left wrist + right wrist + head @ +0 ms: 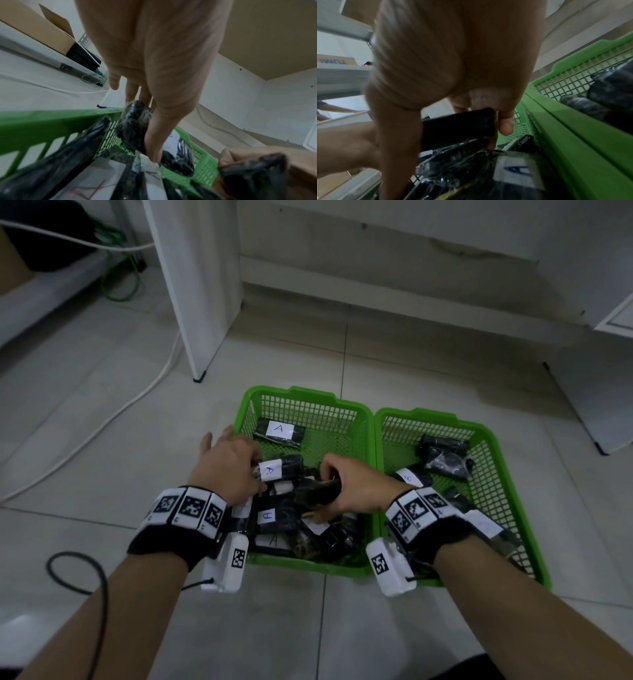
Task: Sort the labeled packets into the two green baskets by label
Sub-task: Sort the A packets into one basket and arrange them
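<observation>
Two green mesh baskets stand side by side on the tiled floor. The left basket (310,402) is crowded with black wrapped packets, several showing white "A" labels. One "A" packet (279,430) lies alone at its far end. My left hand (255,472) pinches the left end of another "A" packet (282,469) (135,127) between thumb and fingers. Beside it, my right hand (329,491) (494,129) curls round a black packet (313,491) (458,125) whose label is hidden. The right basket (479,429) (573,128) holds a "B" packet (409,477) and other black packets (445,455).
A white furniture leg (198,337) stands behind the left basket, and a white cabinet (596,405) at the right. A white cable (102,422) crosses the floor on the left, with a black cable (78,577) near my left forearm. A cardboard box (34,27) sits further left.
</observation>
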Demonstrator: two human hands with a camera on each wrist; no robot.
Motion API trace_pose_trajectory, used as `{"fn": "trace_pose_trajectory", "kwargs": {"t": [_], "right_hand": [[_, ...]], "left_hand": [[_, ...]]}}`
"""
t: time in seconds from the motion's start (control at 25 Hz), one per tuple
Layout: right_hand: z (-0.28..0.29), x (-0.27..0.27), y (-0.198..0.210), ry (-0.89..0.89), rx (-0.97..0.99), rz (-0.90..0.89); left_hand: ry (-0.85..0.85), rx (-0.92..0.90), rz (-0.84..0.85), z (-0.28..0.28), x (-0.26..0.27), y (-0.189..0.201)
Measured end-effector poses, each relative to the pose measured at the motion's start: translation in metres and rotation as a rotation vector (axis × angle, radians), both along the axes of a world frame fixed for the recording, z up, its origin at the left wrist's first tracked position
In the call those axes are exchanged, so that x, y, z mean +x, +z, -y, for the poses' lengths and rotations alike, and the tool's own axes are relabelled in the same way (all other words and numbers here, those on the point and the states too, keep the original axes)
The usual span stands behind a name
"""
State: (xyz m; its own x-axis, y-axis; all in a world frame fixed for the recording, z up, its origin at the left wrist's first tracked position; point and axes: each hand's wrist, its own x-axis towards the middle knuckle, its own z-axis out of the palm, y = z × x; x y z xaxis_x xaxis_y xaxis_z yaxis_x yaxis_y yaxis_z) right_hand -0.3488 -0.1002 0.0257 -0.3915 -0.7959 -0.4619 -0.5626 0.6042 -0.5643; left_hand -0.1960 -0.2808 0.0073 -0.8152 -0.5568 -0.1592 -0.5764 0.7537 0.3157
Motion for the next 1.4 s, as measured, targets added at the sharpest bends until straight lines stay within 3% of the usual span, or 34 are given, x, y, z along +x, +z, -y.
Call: {"fn": "trace_pose_trajectory", "kwargs": {"t": [0.08,0.16,0.32,0.52,0.64,0.84,0.96,1.08,1.16,1.4], "right_hand": [[-0.007,0.004,0.001,-0.029,-0.069,0.068],[-0.013,0.005,0.0,-0.08,-0.202,0.026],[-0.022,0.011,0.0,-0.058,-0.369,-0.122],[-0.026,0.016,-0.004,-0.044,-0.341,-0.333],[-0.028,0.015,-0.005,-0.095,-0.4,-0.269],[-0.029,-0.008,0.004,-0.234,-0.404,-0.211],[-0.028,-0.013,0.011,-0.268,-0.272,-0.247],[-0.029,-0.002,0.011,-0.078,-0.042,-0.099],[-0.029,0.003,0.01,0.037,0.012,-0.127],[-0.003,-0.004,0.032,-0.025,-0.259,-0.455]], "left_hand": [[0.025,0.051,-0.124,0.0,0.001,0.006],[0.056,0.094,-0.227,0.0,0.002,0.01],[0.047,0.174,-0.218,-0.002,0.0,0.009],[0.039,0.235,-0.204,-0.007,-0.005,0.007],[0.032,0.243,-0.175,-0.006,-0.003,0.006],[-0.041,0.091,-0.02,-0.01,-0.001,-0.002],[0.001,0.173,-0.134,-0.005,0.001,0.001],[0.058,0.224,-0.238,0.0,0.002,0.005],[0.059,0.234,-0.312,-0.002,0.002,0.007],[-0.008,0.276,-0.47,-0.013,-0.004,0.016]]}}
